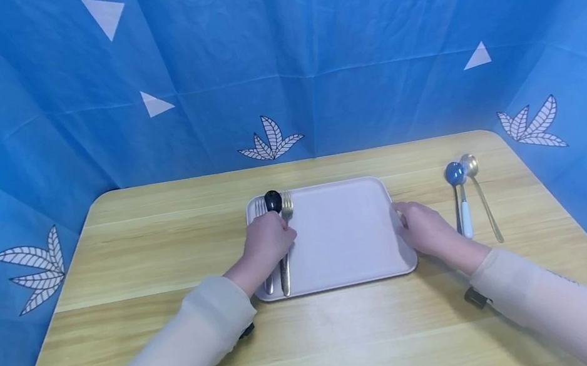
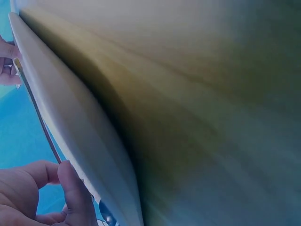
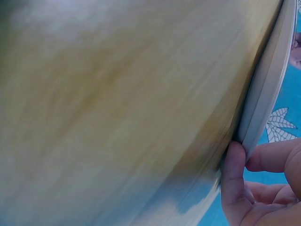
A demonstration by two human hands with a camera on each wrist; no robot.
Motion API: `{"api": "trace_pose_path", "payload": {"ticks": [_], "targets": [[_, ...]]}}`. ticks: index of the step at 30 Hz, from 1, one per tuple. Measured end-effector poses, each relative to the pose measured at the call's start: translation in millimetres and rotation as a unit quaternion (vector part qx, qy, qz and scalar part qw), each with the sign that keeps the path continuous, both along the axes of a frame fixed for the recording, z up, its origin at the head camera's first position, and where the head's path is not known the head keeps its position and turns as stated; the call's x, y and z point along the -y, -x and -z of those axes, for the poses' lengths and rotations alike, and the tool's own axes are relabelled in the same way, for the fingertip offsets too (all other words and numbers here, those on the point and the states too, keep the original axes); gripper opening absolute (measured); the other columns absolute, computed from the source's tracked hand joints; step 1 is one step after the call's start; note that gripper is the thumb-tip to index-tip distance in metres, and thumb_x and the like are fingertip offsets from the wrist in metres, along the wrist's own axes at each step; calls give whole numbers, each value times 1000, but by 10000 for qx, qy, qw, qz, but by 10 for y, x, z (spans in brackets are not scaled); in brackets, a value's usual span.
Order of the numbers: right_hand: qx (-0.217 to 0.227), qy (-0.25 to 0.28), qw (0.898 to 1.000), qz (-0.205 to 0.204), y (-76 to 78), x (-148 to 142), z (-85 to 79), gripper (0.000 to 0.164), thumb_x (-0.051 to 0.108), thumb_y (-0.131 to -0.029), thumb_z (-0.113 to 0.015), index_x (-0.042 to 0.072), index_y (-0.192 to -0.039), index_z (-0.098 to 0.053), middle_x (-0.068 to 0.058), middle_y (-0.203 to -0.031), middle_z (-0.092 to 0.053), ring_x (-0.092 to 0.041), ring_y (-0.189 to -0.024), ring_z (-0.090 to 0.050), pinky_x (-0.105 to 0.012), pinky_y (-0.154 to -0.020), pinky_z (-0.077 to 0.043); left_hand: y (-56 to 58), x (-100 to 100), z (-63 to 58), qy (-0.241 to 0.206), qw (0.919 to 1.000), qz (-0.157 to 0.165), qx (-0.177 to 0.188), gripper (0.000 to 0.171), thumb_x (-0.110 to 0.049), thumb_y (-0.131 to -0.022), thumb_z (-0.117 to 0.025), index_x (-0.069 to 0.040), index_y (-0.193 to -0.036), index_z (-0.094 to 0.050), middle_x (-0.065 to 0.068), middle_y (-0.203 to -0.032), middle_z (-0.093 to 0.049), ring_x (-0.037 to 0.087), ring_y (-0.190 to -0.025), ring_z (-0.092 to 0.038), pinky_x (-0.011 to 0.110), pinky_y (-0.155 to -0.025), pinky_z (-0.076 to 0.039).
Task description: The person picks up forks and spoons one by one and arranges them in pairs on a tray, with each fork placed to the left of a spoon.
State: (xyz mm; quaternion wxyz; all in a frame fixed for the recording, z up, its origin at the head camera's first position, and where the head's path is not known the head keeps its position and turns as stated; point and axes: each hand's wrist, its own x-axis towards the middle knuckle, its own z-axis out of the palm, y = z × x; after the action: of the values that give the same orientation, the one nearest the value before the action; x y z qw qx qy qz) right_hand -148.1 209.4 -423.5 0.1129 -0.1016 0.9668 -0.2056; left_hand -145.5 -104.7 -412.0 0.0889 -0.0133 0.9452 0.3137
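Observation:
A pale tray point(image 1: 343, 232) lies on the table. Along its left side are a silver fork point(image 1: 259, 208), a black-headed spoon point(image 1: 273, 200) and a second fork point(image 1: 287, 203) with a golden tint. My left hand point(image 1: 269, 237) is over this cutlery and covers the middle of it. In the left wrist view its thumb and index finger pinch a thin handle point(image 2: 40, 115), which seems to be the golden-tinted fork's. My right hand point(image 1: 424, 227) grips the tray's right rim, with thumb and forefinger point(image 3: 270, 156) on the edge in the right wrist view.
To the right of the tray lie a blue-headed spoon point(image 1: 455, 173) with a white handle, a dark handle point(image 1: 457, 209) beside it, and a metal spoon point(image 1: 470, 165). The wooden table point(image 1: 352, 345) has a blue patterned cloth point(image 1: 307, 48) behind and at its sides.

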Motion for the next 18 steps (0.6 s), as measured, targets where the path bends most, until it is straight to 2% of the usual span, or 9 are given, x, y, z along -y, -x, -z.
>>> {"api": "trace_pose_path", "payload": {"ticks": [8, 18], "targets": [[-51, -2, 10000, -11, -1, -3, 1, 58, 3, -90, -64, -11, -142, -42, -25, -107, -65, -36, -95, -65, -47, -82, -56, 5, -92, 19, -115, 9998, -61, 137, 41, -8, -88, -58, -14, -51, -39, -5, -45, -32, 11, -38, -35, 25, -42, -32], [-36, -4, 10000, -3, 1, -6, 3, 58, 2, -91, -63, -12, -142, -41, -26, -108, -65, -38, -96, -65, -48, -83, -55, 26, -175, 38, -253, 9995, -80, 192, 39, -7, -90, -58, -12, -55, -43, -4, -47, -35, 11, -39, -37, 25, -42, -33]]}}
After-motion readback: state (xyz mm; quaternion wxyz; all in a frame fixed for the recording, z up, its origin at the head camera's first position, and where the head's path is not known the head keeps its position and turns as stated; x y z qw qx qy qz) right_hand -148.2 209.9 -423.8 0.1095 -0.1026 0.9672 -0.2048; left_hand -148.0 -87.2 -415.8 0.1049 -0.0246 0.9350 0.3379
